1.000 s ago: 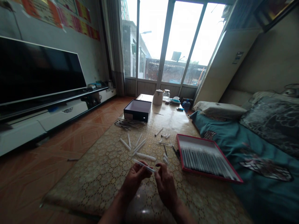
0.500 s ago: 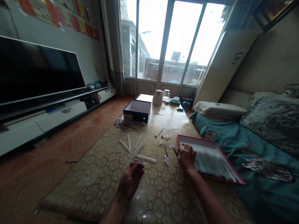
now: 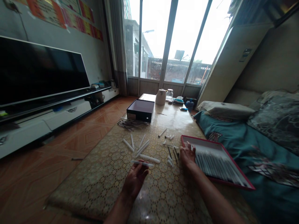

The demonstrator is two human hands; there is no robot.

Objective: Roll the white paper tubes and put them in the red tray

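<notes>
My left hand (image 3: 136, 177) pinches a slim white pen barrel (image 3: 146, 164) between thumb and fingers, level and just above the table. My right hand (image 3: 188, 154) is at the left rim of a red-edged box lid (image 3: 230, 150), its fingers apart and curled over the edge. Rows of pens (image 3: 216, 165) with dark ends lie inside the lid. Dark thin sticks (image 3: 170, 152) lie just left of my right hand; whether one touches it I cannot tell. Several white tubes (image 3: 149, 158) are scattered beyond my left hand, and short white caps (image 3: 170, 161) lie between the hands.
A dark open box (image 3: 140, 116) stands farther up the patterned table (image 3: 93, 183), with a pile of dark thin pieces (image 3: 126, 124) before it. Behind are a beige kettle (image 3: 160, 97), a glass jar (image 3: 169, 95) and a tissue pack (image 3: 178, 99). A bed (image 3: 263, 149) adjoins the right side.
The view has shifted slightly, moving the scene to the right. Another dark stick now shows on the table beside my right hand. My left hand still holds the pen barrel.
</notes>
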